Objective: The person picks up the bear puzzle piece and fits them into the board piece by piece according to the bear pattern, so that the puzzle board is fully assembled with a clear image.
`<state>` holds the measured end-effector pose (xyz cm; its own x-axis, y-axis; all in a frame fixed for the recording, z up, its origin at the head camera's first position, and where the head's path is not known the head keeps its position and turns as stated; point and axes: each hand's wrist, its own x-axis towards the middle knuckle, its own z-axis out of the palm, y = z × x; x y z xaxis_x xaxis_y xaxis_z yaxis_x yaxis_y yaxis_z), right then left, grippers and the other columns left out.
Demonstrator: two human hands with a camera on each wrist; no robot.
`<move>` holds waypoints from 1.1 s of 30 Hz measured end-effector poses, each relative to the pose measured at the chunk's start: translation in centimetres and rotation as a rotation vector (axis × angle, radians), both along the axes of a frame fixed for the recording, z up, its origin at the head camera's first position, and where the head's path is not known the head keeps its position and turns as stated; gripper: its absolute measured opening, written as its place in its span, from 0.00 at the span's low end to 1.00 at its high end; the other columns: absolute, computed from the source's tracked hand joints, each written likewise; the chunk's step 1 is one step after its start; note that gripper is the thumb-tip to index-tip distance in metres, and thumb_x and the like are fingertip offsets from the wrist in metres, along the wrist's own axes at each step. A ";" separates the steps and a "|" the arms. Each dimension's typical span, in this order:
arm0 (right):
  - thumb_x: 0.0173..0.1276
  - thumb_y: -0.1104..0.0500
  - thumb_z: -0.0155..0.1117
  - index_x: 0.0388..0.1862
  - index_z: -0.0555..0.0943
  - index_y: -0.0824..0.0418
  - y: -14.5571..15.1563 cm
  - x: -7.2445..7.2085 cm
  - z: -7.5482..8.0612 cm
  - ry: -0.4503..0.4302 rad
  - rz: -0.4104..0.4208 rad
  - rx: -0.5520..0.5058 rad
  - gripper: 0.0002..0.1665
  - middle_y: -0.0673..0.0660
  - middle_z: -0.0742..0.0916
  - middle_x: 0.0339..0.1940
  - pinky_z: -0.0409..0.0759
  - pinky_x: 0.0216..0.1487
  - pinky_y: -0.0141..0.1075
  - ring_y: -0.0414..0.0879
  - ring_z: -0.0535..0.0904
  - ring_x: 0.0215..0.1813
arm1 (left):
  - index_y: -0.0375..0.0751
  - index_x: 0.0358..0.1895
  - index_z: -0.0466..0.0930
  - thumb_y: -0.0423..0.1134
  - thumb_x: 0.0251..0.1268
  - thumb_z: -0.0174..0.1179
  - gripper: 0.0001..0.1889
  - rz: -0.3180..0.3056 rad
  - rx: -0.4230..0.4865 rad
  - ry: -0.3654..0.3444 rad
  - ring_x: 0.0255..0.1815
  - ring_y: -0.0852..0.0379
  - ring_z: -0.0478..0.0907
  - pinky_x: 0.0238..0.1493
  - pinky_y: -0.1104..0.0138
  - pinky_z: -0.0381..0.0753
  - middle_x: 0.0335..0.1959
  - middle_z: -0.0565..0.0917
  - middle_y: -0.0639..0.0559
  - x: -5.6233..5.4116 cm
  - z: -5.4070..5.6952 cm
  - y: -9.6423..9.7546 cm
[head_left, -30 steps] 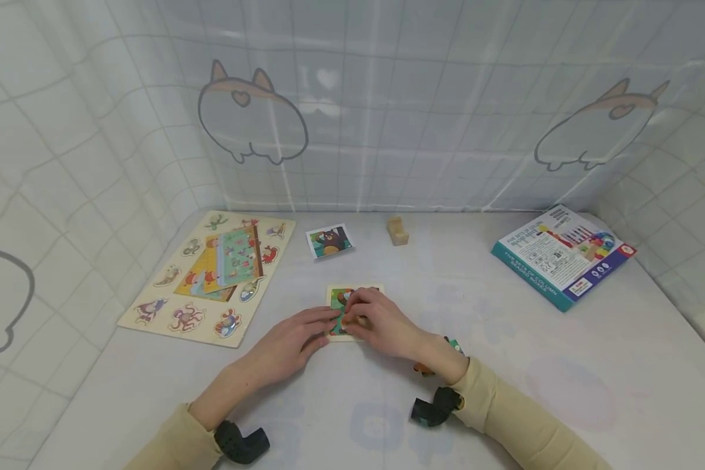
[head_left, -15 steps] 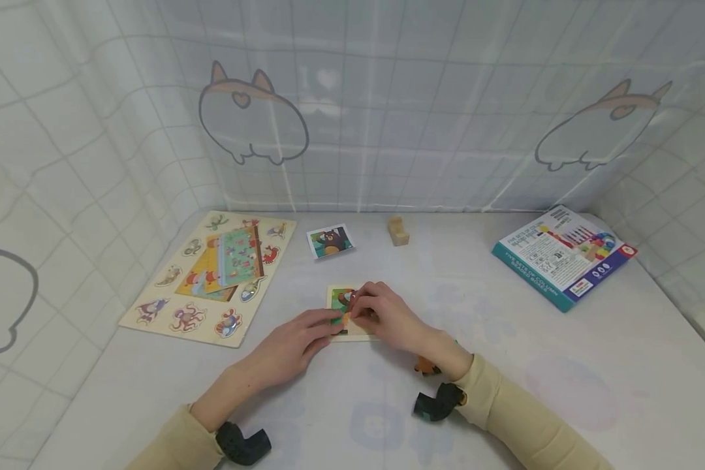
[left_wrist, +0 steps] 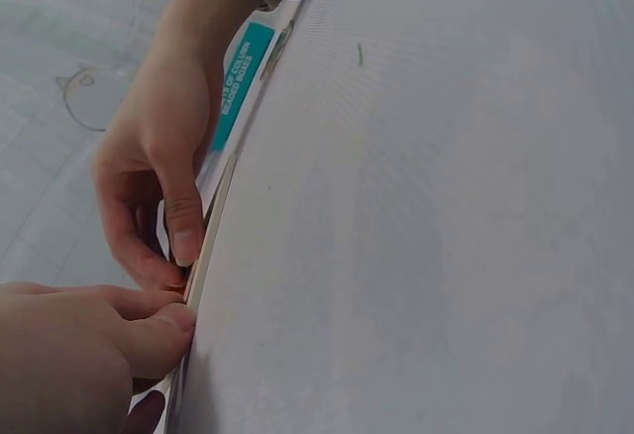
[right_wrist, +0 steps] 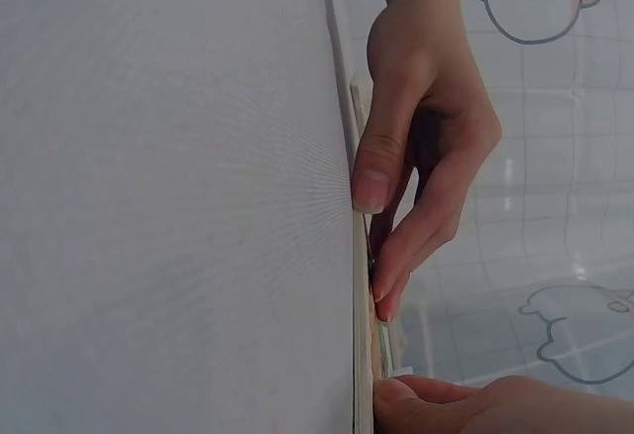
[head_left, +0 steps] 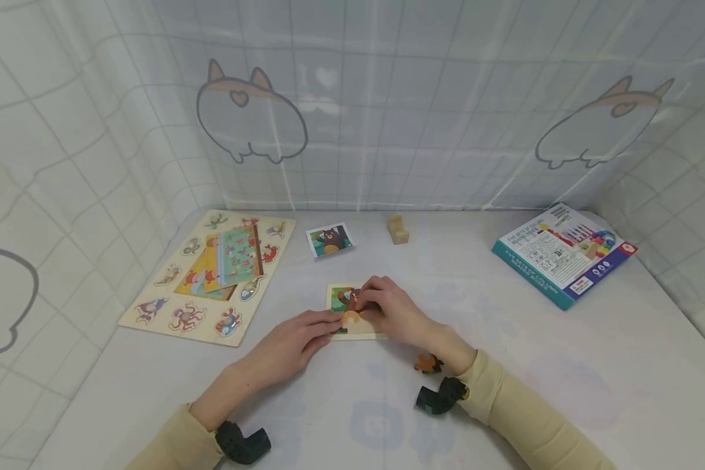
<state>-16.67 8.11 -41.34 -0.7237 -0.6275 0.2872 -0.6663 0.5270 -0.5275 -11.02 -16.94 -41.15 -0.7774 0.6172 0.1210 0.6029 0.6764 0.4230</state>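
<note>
A small wooden puzzle board lies on the table's middle, showing green, brown and orange bear artwork and a bare wood patch. My left hand rests at its left end, fingers fairly straight on top; the right wrist view shows the same left hand with its thumb by the edge. My right hand pinches a brownish puzzle piece over the board, partly hidden by the fingers. In the left wrist view the right hand has its fingertips curled down at the board. By the right wrist lies a loose orange-and-dark puzzle piece.
Behind the board sit a bear picture card and a small notched wooden block. On the left lies a large animal peg board with illustrated boards on it. A teal-sided box is at right.
My right hand has shifted slightly right and away from me, uncovering more of the board's artwork and bare wood. The left hand has barely moved. The right forearm hides a green loose bit seen earlier.
</note>
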 end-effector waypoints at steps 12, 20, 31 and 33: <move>0.68 0.66 0.68 0.36 0.84 0.57 -0.1 0.0 -0.1 -0.010 -0.002 0.003 0.04 0.51 0.81 0.45 0.78 0.52 0.40 0.46 0.74 0.49 | 0.45 0.65 0.79 0.39 0.73 0.60 0.19 0.003 0.013 -0.014 0.69 0.55 0.73 0.67 0.57 0.76 0.68 0.76 0.56 0.0 -0.1 0.0; 0.69 0.68 0.66 0.39 0.85 0.58 0.3 0.1 0.0 -0.031 0.012 0.032 0.06 0.53 0.81 0.47 0.78 0.56 0.42 0.48 0.75 0.52 | 0.46 0.65 0.79 0.39 0.73 0.59 0.19 -0.005 0.020 -0.021 0.70 0.55 0.71 0.68 0.57 0.75 0.69 0.76 0.57 -0.1 0.0 0.0; 0.68 0.61 0.69 0.47 0.85 0.55 5.0 1.6 1.1 -0.115 0.034 0.006 0.10 0.48 0.82 0.50 0.80 0.57 0.44 0.44 0.78 0.54 | 0.46 0.65 0.79 0.39 0.74 0.59 0.19 0.012 0.021 -0.029 0.71 0.55 0.71 0.69 0.56 0.74 0.70 0.75 0.57 0.0 0.1 0.1; 0.67 0.60 0.71 0.46 0.85 0.53 6.1 1.7 1.0 -0.125 0.029 0.017 0.10 0.47 0.82 0.49 0.80 0.56 0.43 0.44 0.78 0.54 | 0.46 0.64 0.79 0.39 0.74 0.59 0.19 0.018 0.020 -0.030 0.71 0.55 0.71 0.69 0.56 0.74 0.70 0.75 0.57 0.0 0.1 0.1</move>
<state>-14.97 14.24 -40.31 -0.7345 -0.6528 0.1854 -0.6114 0.5179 -0.5984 -11.03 -16.85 -41.04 -0.7916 0.6011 0.1096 0.5779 0.6783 0.4538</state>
